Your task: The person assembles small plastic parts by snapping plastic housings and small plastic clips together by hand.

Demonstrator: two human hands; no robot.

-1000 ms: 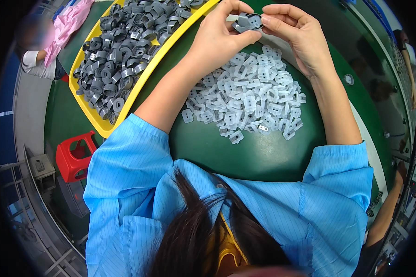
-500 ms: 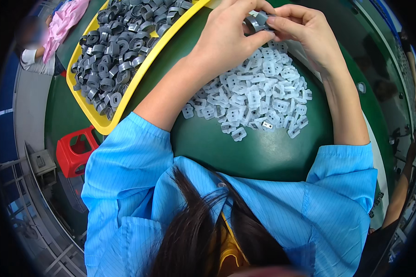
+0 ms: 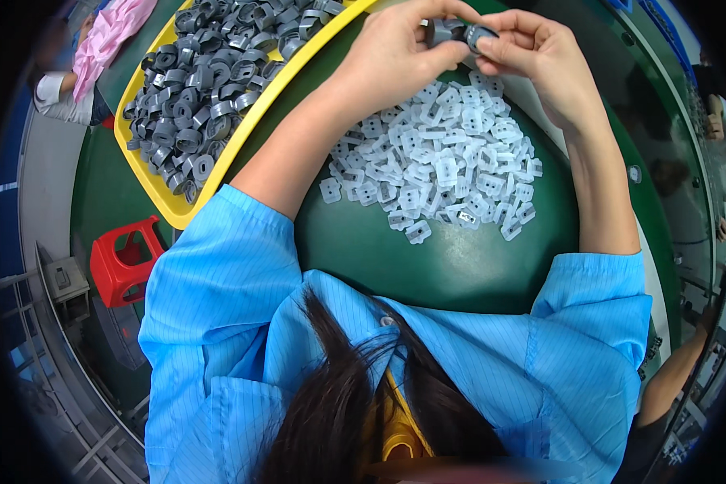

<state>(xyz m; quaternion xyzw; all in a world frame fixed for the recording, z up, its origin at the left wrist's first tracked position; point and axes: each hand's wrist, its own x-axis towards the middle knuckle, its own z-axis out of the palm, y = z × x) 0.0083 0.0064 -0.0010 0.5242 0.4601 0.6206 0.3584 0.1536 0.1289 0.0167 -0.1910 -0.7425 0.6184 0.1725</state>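
Grey plastic parts [image 3: 441, 32]: pinching in left hand [image 3: 399, 56] and right hand [image 3: 540, 60] with fingertips clamped on them, ideally applying light, even pressure near the translucent pieces [image 3: 445, 165].

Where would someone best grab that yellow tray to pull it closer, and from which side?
Probably by the near corner of the yellow tray, coming from the person's side: its rim shows uncovered there, whereas loose grey parts fill most of the inside.
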